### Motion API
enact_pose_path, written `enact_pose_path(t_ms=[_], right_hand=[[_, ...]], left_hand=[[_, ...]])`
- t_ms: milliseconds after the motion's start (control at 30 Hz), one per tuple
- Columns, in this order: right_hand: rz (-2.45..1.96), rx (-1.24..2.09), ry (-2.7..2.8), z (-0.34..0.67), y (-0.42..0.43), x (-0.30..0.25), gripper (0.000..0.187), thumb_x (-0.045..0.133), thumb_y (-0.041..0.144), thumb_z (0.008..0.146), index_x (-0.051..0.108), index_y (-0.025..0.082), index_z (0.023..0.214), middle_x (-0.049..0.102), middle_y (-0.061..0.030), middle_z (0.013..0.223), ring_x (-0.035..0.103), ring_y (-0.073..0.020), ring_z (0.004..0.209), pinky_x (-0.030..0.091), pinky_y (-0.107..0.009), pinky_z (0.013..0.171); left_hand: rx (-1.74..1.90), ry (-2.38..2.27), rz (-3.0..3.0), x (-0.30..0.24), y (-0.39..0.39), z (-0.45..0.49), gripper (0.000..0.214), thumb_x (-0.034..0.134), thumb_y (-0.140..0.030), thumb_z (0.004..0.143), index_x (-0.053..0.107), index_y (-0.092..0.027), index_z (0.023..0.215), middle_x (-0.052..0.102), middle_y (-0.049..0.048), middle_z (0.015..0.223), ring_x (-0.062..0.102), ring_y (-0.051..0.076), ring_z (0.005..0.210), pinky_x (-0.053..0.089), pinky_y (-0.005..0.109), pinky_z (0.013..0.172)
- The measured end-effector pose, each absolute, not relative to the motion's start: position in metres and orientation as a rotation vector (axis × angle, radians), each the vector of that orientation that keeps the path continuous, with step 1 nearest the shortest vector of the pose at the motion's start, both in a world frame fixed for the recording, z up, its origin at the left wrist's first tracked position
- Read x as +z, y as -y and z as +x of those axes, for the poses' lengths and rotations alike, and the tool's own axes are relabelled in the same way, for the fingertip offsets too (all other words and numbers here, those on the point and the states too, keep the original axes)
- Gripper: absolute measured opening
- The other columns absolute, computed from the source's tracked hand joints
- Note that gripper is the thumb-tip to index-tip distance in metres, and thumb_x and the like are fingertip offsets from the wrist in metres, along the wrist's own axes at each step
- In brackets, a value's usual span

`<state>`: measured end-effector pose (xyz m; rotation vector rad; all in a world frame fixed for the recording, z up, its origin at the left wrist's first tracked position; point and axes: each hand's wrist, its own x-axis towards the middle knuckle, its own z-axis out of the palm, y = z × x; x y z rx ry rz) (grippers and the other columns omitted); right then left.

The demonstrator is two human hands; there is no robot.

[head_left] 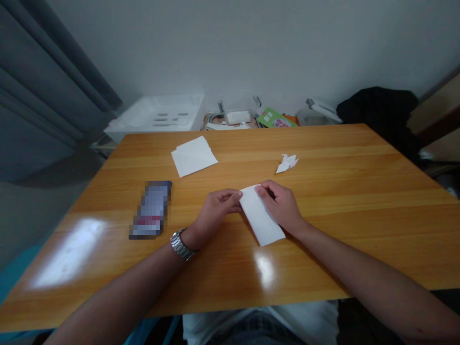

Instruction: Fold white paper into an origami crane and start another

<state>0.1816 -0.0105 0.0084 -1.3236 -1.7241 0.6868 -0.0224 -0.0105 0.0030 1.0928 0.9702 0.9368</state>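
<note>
A folded white paper strip (260, 218) lies on the wooden table (323, 230) in front of me. My left hand (215, 208), with a metal watch on the wrist, has its fingers curled and presses the strip's upper left edge. My right hand (282, 203) pinches the strip's top end from the right, fingers closed on the paper. A small finished folded paper figure (286, 163) sits further back to the right, apart from both hands.
A stack of white paper sheets (194, 155) lies at the back left. A phone (151, 209) rests to the left of my left hand. Behind the table are a white tray (158, 115), small clutter, and a black bag (377, 108).
</note>
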Motion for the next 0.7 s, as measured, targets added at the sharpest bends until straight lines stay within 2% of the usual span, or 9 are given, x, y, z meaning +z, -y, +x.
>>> enact_pose_path(t_ms=[433,700], right_hand=[[-1.31,0.638,1.701,0.1805,0.0129,0.0113,0.031,0.052,0.045,0.101,0.063,0.022,0.084,0.065,-0.0013,0.075,0.056,-0.0173,0.066,0.041,-0.03,0.064],[-1.325,0.643,1.696,0.1805,0.0116,0.0085,0.03,0.052,0.045,0.101,0.063,0.022,0.084,0.064,-0.0006,0.074,0.056,-0.0172,0.067,0.041,-0.029,0.064]], left_hand=[[1.015,-1.09,1.228,0.0061,0.0084,-0.0213,0.035,0.078,-0.047,0.084,0.079,-0.014,0.091,0.079,0.0079,0.092,0.074,0.019,0.081,0.065,0.031,0.079],[0.946,-1.05,1.166,0.0033,0.0099,-0.0214,0.038,0.077,-0.052,0.083,0.078,-0.014,0.091,0.079,0.0067,0.094,0.075,0.02,0.089,0.065,0.032,0.085]])
